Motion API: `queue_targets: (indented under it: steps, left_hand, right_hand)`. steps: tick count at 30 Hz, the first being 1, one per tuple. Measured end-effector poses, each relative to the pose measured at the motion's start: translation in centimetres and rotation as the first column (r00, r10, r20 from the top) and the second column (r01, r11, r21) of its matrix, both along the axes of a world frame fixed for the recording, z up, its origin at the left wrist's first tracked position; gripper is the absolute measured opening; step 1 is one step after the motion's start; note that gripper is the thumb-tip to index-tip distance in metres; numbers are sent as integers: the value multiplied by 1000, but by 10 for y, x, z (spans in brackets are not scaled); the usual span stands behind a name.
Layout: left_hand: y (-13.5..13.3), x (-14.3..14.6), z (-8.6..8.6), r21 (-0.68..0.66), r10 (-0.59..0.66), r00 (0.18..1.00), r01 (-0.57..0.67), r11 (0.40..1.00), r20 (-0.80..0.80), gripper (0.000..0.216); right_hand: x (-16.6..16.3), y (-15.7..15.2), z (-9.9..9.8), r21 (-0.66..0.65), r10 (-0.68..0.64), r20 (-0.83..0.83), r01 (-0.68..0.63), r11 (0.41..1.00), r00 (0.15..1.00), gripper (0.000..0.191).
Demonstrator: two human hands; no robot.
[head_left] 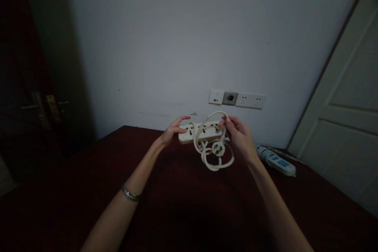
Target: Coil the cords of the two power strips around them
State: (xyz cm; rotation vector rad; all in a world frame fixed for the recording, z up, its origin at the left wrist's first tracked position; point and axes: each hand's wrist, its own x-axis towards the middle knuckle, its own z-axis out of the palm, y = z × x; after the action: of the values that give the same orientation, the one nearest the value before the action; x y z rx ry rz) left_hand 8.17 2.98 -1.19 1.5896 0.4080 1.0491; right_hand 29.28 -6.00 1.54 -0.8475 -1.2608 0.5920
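A white power strip (195, 136) is held above the dark red table, its socket side turned toward me. At its left end is my left hand (170, 132), thumb and fingers around that end. My right hand (238, 134) pinches the white cord (213, 113) close to the plug, near the strip's right end. The plug (218, 148) hangs below those fingers with its pins facing me. Loops of cord cross the front of the strip and dangle under it. Some of my right fingers are hidden behind the hand.
On the table (147, 204) at the right lies a second power strip (279, 163) with blue sockets and its cord wound around one end. Wall sockets (250, 100) sit just behind my hands. A door (348, 126) stands at the right, and a door handle (53, 106) shows at the left.
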Motion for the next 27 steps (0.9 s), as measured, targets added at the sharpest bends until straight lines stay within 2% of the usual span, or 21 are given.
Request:
queue_targets:
  steps: [3,6,10,13,16,20,24,27]
  left_hand:
    - [-6,0,6,-8,-48,999,48,999,-2,75]
    - [-11,-2,12,-16,-108,994,107,994,-23,79]
    - [-13,-5,16,2,-129,990,129,992,-50,77]
    - [-9,-7,16,-5,-102,992,102,995,-77,75]
    - [-6,-7,14,-22,-33,993,31,999,-112,72]
    - [-3,-7,12,1,84,988,-84,996,-130,68]
    - [-1,-8,9,55,125,982,-118,991,-139,63]
    - [-2,-7,7,88,115,986,-104,991,-124,67]
  right_hand:
    - [-3,-6,0,52,42,175,-52,997,984,23]
    - [-4,-14,2,110,-23,365,-18,994,931,24]
    - [1,-28,11,70,-80,579,48,996,812,30]
    - [4,-39,21,49,-133,621,130,990,772,33]
    - [8,-47,30,-48,-107,565,162,986,818,35]
    - [22,-45,32,-210,-14,406,108,972,914,34]
    - [39,-26,22,-285,-21,121,54,957,992,32]
    - [47,-12,14,-333,50,-128,-91,939,991,28]
